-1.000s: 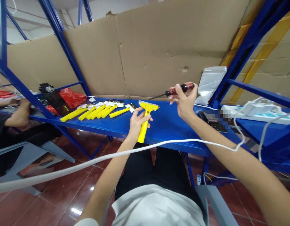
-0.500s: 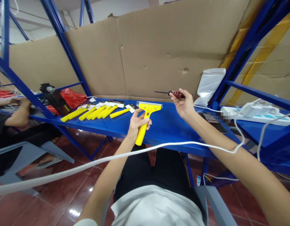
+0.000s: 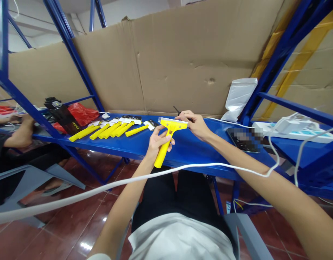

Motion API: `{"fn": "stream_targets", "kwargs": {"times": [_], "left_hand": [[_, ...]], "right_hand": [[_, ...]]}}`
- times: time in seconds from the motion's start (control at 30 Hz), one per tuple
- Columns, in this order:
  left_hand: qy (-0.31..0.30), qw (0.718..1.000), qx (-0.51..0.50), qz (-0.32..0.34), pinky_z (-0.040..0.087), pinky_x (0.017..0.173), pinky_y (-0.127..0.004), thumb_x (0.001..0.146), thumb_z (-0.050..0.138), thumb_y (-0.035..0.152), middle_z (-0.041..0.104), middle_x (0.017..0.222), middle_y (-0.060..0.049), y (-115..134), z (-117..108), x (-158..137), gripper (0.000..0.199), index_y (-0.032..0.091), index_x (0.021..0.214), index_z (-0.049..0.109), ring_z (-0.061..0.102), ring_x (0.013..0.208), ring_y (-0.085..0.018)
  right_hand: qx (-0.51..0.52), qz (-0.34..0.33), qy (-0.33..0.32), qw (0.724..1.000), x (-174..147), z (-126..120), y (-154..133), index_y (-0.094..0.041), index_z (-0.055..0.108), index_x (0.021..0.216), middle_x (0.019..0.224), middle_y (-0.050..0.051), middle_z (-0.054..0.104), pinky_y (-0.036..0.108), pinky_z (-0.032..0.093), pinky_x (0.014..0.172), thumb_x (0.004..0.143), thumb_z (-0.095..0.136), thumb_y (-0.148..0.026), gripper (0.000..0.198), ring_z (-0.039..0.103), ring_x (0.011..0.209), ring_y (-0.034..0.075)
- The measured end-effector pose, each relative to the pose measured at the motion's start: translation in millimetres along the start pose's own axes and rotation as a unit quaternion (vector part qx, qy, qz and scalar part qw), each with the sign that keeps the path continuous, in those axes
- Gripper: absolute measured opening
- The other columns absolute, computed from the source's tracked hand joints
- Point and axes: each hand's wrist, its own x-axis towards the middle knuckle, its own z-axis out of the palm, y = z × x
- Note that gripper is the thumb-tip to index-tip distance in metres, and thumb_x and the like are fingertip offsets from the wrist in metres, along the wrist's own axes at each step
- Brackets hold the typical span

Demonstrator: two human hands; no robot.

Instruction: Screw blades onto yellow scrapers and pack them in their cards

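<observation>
My left hand (image 3: 156,141) is closed around the handle of a yellow scraper (image 3: 163,151), whose wide head points up and away from me. A clear strip covers the blade edge along the head. My right hand (image 3: 195,124) is at the right end of the scraper head, fingers bent at the clear strip. It still holds a screwdriver (image 3: 177,109); only the dark shaft shows past the fingers, and the handle is hidden in the hand. Several more yellow scrapers (image 3: 109,130) lie in a row to the left, their heads among black-and-white cards (image 3: 130,119).
A blue bench (image 3: 198,155) carries a black box (image 3: 64,115), a red plastic bag (image 3: 83,112), a phone (image 3: 243,140), a white pouch (image 3: 240,97) and a power strip (image 3: 293,131). A white cable (image 3: 209,165) crosses before me. Another person's arm (image 3: 20,133) is at far left.
My right hand has moved left with the screwdriver, from apart on the right to the scraper head's right end. The left hand and scraper have stayed almost in place.
</observation>
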Motion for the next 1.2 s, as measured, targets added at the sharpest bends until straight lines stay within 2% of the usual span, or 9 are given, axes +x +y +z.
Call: {"fn": "stream_targets", "kwargs": {"times": [0.1, 0.3, 0.53, 0.77, 0.83, 0.9, 0.93, 1.1, 1.2], "left_hand": [[-0.007, 1.000, 0.010, -0.010, 0.049, 0.048, -0.021, 0.080, 0.099, 0.035, 0.071, 0.103, -0.002, -1, 1, 0, 0.062, 0.026, 0.127, 0.060, 0.074, 0.072, -0.015], [0.016, 1.000, 0.005, -0.011, 0.049, 0.047, -0.019, 0.080, 0.099, 0.034, 0.071, 0.108, -0.002, -3, -1, 6, 0.063, 0.027, 0.127, 0.058, 0.076, 0.076, -0.015], [0.037, 0.999, 0.037, -0.012, 0.054, 0.049, -0.021, 0.079, 0.101, 0.035, 0.074, 0.110, -0.003, -5, 3, 5, 0.064, 0.027, 0.125, 0.057, 0.079, 0.081, -0.019], [0.044, 0.986, 0.156, -0.035, 0.065, 0.082, -0.034, 0.099, 0.080, 0.061, 0.082, 0.124, -0.015, -16, -17, 38, 0.048, 0.019, 0.122, 0.072, 0.082, 0.109, -0.028], [0.040, 0.962, 0.270, -0.012, 0.065, 0.096, -0.040, 0.104, 0.070, 0.062, 0.082, 0.131, -0.017, -19, -27, 69, 0.049, 0.019, 0.127, 0.072, 0.080, 0.119, -0.030], [0.013, 0.879, 0.476, -0.005, 0.062, 0.106, -0.043, 0.107, 0.063, 0.062, 0.079, 0.140, -0.018, -22, -34, 104, 0.050, 0.019, 0.131, 0.071, 0.077, 0.128, -0.031], [0.011, 0.855, 0.519, -0.013, 0.058, 0.112, -0.048, 0.102, 0.072, 0.061, 0.078, 0.142, -0.021, -25, -37, 121, 0.052, 0.017, 0.130, 0.073, 0.075, 0.133, -0.035], [0.017, 0.761, 0.644, -0.074, 0.043, 0.123, -0.065, 0.061, 0.104, 0.063, 0.069, 0.152, -0.032, -46, -42, 174, 0.093, 0.014, 0.133, 0.072, 0.057, 0.150, -0.057], [0.019, 0.712, 0.694, -0.100, 0.040, 0.123, -0.066, 0.058, 0.101, 0.071, 0.062, 0.159, -0.034, -59, -49, 180, 0.107, 0.015, 0.143, 0.067, 0.052, 0.153, -0.059]], "right_hand": [[-0.019, -0.003, -0.048, 0.999, -4, 4, 0, -0.029, 0.092, 0.095, 0.116, 0.008, 0.072, 0.041, 0.055, 0.092, 0.088, 0.086, -0.080, 0.052, 0.066, 0.109, 0.026], [0.103, 0.074, -0.040, 0.991, -4, 7, -12, -0.021, 0.088, 0.080, 0.123, 0.010, 0.066, 0.034, 0.048, 0.065, 0.089, 0.074, -0.094, 0.075, 0.054, 0.073, 0.013], [0.062, 0.054, -0.050, 0.995, -6, 8, -7, -0.024, 0.090, 0.082, 0.120, 0.007, 0.066, 0.033, 0.049, 0.064, 0.073, 0.104, -0.064, 0.043, 0.058, 0.080, 0.015], [0.104, 0.058, 0.044, 0.992, 9, -8, -8, -0.020, 0.077, 0.067, 0.120, 0.007, 0.063, 0.032, 0.055, 0.067, 0.065, 0.105, -0.064, 0.052, 0.058, 0.085, 0.016], [0.101, 0.041, 0.090, 0.990, 17, -19, -9, -0.021, 0.075, 0.068, 0.124, 0.007, 0.061, 0.033, 0.058, 0.070, 0.064, 0.104, -0.065, 0.053, 0.058, 0.088, 0.017], [0.091, 0.021, 0.136, 0.986, 24, -28, -9, -0.021, 0.075, 0.070, 0.127, 0.007, 0.059, 0.034, 0.061, 0.074, 0.064, 0.103, -0.066, 0.053, 0.059, 0.092, 0.019], [0.084, 0.011, 0.157, 0.984, 27, -33, -8, -0.021, 0.074, 0.071, 0.128, 0.008, 0.058, 0.035, 0.062, 0.076, 0.064, 0.102, -0.067, 0.054, 0.059, 0.095, 0.020], [0.026, -0.022, 0.234, 0.972, 32, -45, 1, -0.022, 0.068, 0.072, 0.128, 0.010, 0.056, 0.040, 0.065, 0.080, 0.072, 0.092, -0.078, 0.061, 0.061, 0.106, 0.026], [-0.007, -0.029, 0.261, 0.965, 33, -48, 8, -0.022, 0.070, 0.077, 0.127, 0.011, 0.056, 0.040, 0.066, 0.079, 0.078, 0.087, -0.081, 0.061, 0.062, 0.108, 0.026]]}}
